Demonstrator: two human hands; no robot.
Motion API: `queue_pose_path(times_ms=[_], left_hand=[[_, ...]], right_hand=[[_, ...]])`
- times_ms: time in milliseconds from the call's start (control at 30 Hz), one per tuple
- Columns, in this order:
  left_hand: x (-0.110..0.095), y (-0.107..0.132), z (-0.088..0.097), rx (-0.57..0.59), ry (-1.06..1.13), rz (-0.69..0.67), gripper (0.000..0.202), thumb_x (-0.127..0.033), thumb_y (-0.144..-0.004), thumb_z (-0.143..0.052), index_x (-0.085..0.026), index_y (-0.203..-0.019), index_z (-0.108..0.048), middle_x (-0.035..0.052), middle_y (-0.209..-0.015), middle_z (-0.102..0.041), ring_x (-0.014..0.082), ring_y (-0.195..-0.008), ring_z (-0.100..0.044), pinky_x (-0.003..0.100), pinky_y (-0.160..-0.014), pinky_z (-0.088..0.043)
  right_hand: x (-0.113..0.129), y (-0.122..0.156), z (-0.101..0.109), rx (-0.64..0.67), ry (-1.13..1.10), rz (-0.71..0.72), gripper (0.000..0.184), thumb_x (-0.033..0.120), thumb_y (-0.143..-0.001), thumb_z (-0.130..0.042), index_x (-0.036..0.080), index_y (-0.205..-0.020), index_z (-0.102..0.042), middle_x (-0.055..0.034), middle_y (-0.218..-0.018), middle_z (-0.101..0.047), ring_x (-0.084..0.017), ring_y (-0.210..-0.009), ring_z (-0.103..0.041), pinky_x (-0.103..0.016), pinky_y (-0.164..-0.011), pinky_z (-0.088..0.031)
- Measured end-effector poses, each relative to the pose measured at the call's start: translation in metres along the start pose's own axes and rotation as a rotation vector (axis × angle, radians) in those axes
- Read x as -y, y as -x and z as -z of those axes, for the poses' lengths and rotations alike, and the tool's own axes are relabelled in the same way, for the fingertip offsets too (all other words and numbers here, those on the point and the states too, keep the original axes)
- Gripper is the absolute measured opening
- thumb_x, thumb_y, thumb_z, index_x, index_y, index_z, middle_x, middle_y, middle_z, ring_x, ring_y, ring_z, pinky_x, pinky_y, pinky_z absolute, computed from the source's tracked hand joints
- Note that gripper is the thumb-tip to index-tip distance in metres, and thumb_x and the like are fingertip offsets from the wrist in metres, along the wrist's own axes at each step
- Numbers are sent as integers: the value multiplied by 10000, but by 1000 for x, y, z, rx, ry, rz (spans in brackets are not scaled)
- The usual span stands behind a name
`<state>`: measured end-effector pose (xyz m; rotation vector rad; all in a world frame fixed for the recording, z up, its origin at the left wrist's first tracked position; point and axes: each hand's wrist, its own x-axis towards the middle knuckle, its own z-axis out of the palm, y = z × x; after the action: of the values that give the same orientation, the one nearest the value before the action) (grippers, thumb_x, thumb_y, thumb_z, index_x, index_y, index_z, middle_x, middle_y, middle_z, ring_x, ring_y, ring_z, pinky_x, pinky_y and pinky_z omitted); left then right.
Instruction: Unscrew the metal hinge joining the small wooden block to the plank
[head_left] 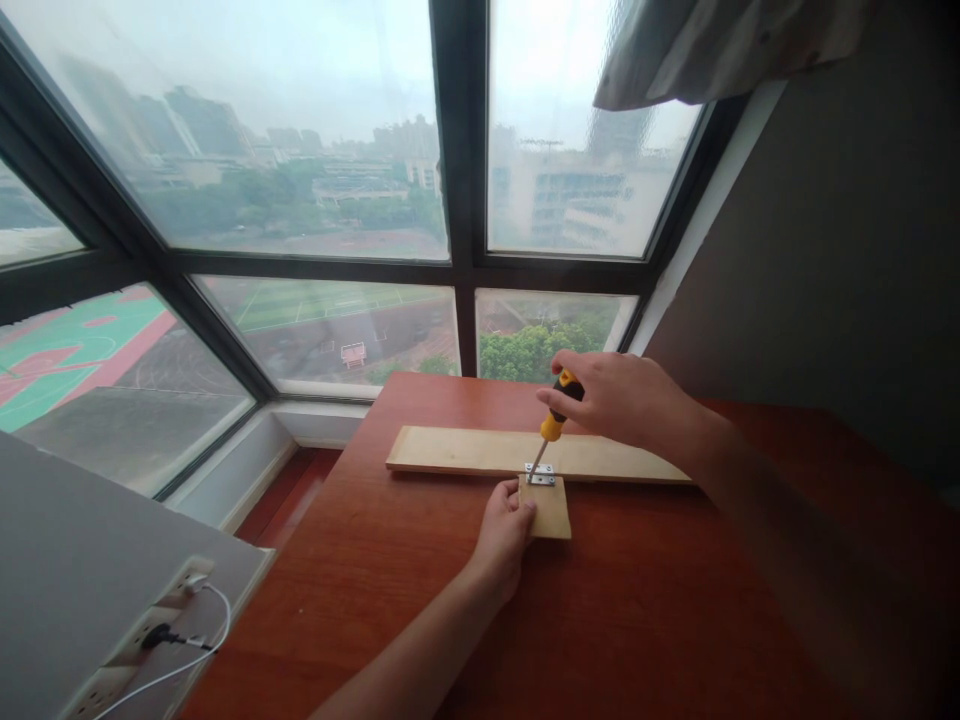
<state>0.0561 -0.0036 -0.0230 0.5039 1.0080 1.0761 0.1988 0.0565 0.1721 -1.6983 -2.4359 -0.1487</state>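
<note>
Gripping the screwdriver (pixel 551 428) was the right hand (pixel 619 395); the left hand (pixel 504 532) sensibly edge-pinched the small board (pixel 551 510), seemingly light and stiff.

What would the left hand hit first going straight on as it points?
Past the small board it grips, the left hand would probably meet the long board, at its near edge; the hand's exact height and depth are unclear.

**No readable lettering**

Right of centre, a screwdriver (pixel 551 427) bears a small dark mark (pixel 565 378) on its yellow end, too tiny to read. At the far left, a sports court (pixel 82 350) outside carries pale lines; no letters or numbers can be made out there.
</note>
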Motion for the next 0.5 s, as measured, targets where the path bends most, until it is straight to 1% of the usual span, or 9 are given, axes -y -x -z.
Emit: queue_pose_path(times_ms=[33,100,133,200,300,367,433,500], left_hand=[[0,0,0,2,-2,0,368,-155,-689,-688,-146,-1025,-540,79,-876,-699,147,-687,-630,257,-668,-496],[0,0,0,9,-4,0,383,-157,-683,-690,-145,-1034,-540,76,-864,-699,143,-677,-626,250,-656,-490],[0,-1,0,13,-4,1,390,-159,-677,-695,-145,-1035,-542,76,-863,-700,145,-677,-627,248,-653,-487],[0,-1,0,19,-6,6,404,-168,-668,-704,-146,-1038,-543,78,-869,-701,153,-688,-636,248,-648,-484],[1,-2,2,19,-14,8,416,-178,-670,-704,-148,-1052,-542,81,-877,-701,167,-714,-651,243,-638,-479],[2,-3,2,23,-21,5,412,-180,-681,-694,-148,-1062,-540,82,-881,-701,170,-714,-654,240,-625,-477],[3,-4,3,25,-28,-1,404,-179,-689,-687,-146,-1064,-541,84,-882,-702,168,-704,-650,240,-617,-478],[3,-5,3,20,-29,-11,397,-171,-686,-689,-142,-1056,-547,85,-877,-703,164,-701,-644,242,-623,-482]], right_hand=[[1,0,0,-4,39,-16,411,579,-888,-414,236,-974,-624,-54,-798,-698,-225,-658,-617,-298,-523,-320],[2,-1,0,-8,67,-18,399,566,-896,-409,238,-929,-633,-51,-738,-682,-221,-637,-611,-297,-527,-316],[2,-1,0,-12,54,-8,354,529,-893,-433,242,-939,-637,-48,-752,-687,-216,-654,-617,-295,-540,-326],[1,0,0,-14,-7,21,279,440,-863,-498,249,-1014,-633,-40,-843,-708,-208,-716,-631,-288,-573,-354],[0,2,0,24,-98,56,362,363,-810,-552,243,-1149,-589,-38,-963,-716,-203,-775,-640,-282,-599,-387],[1,3,1,24,-88,44,399,389,-825,-539,238,-1193,-564,-49,-985,-716,-214,-778,-648,-290,-601,-397],[3,3,0,-2,-12,-6,422,483,-865,-490,230,-1195,-563,-69,-947,-720,-245,-763,-659,-310,-594,-400],[6,2,0,-15,80,-60,474,577,-885,-429,215,-1144,-591,-93,-865,-715,-277,-735,-663,-331,-584,-401]])
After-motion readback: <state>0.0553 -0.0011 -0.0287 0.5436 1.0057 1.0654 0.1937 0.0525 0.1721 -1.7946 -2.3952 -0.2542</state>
